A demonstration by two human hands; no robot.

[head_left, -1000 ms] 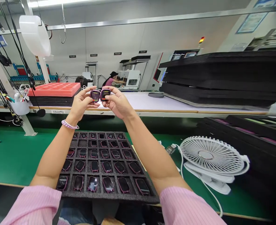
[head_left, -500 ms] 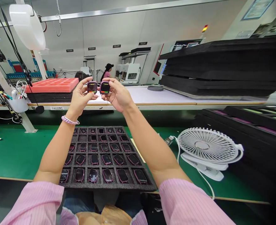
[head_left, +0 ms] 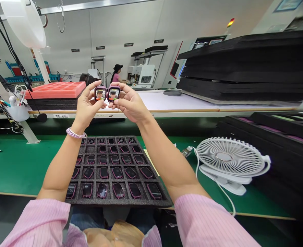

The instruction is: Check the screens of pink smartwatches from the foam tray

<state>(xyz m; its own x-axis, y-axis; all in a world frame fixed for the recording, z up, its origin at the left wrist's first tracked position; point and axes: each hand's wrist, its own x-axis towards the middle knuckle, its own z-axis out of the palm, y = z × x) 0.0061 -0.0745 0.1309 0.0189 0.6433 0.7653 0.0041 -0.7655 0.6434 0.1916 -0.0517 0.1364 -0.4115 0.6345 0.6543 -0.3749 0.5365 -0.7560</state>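
Two smartwatch bodies are held up side by side, screens facing me and lit with a picture. My left hand (head_left: 88, 104) is closed on the left smartwatch (head_left: 100, 93), gripping it at its edges between thumb and fingers. My right hand (head_left: 129, 103) pinches the right smartwatch (head_left: 113, 93) the same way, its thumb at the lower edge of the screen. The two watches are close together, above the far part of a black foam tray (head_left: 92, 150). In the tray's compartments lie many dark watches with purple-pink frames, such as one watch (head_left: 118, 190) in the front row.
A white fan (head_left: 230, 157) stands on the green bench right of the tray. Black trays (head_left: 244, 68) are stacked at right. On the shelf sits a red divided tray (head_left: 57, 90); a white cup (head_left: 20, 113) holds tools. A person (head_left: 117, 73) sits far behind.
Both watch screens have switched from dark displays with a coloured strip to a bright picture. My right thumb has moved onto its watch's lower edge. The view has shifted slightly.
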